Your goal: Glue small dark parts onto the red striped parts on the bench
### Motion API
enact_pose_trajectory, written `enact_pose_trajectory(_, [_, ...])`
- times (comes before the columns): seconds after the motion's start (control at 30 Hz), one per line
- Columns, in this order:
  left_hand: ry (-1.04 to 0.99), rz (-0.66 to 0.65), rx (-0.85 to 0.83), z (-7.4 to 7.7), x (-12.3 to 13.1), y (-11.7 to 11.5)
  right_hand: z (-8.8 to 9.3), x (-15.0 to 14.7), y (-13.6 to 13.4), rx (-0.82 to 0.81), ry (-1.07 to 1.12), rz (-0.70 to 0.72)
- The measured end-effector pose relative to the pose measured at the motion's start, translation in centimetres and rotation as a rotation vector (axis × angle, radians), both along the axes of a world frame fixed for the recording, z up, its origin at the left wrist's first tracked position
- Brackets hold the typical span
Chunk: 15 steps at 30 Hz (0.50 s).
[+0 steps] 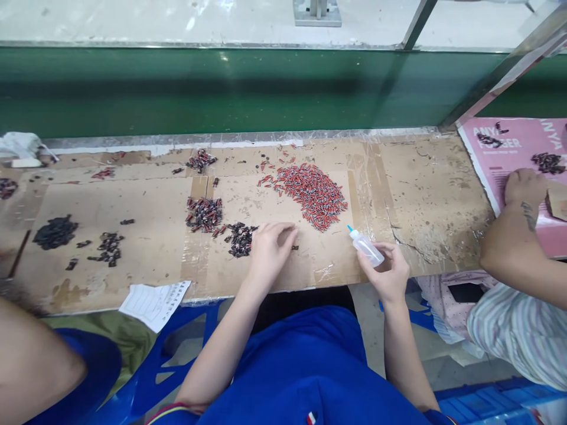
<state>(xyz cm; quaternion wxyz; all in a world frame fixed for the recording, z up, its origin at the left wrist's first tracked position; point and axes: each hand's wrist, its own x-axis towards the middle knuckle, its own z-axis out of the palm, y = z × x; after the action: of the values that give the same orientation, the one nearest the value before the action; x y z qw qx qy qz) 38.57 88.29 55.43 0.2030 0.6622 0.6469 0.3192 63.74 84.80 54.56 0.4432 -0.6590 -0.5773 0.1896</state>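
Observation:
My right hand [388,268] is closed around a small clear squeeze bottle [370,251] with a blue tip, which leans up and to the left above the cardboard. My left hand [271,251] is beside a pile of small black parts [240,239], its thumb and forefinger drawn together. Whatever is in that pinch, if anything, is too small to make out. Just right of the left hand lies a small dark piece [295,248]. Beyond both hands spreads a large heap of small red and silver parts [314,192].
Cardboard [416,195] covers the bench. More piles lie leftward: mixed black and red parts [204,213] and black pieces [55,231]. A paper sheet [155,301] hangs over the front edge. Another person's arm [514,248] rests at right, by a pink sheet [509,159].

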Motion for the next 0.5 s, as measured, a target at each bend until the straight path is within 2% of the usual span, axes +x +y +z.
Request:
enact_pose_trajectory(0.13, [0.115,-0.062,0.039,-0.2,1.3,3.1,-0.3,0.1,0.2,0.019,-0.055,0.006])
enact_pose_trajectory(0.23, [0.196,-0.122,0.056,-0.5,1.8,4.4,0.0,-0.4,0.4,0.064,-0.093,0.014])
enact_pose_trajectory(0.37, [0.236,-0.17,0.063,-0.7,1.3,4.7,0.8,-0.9,0.6,0.217,-0.166,-0.018])
enact_pose_trajectory(0.5, [0.214,-0.156,0.065,-1.0,0.2,4.3,1.8,-2.2,0.9,0.364,-0.189,-0.028])
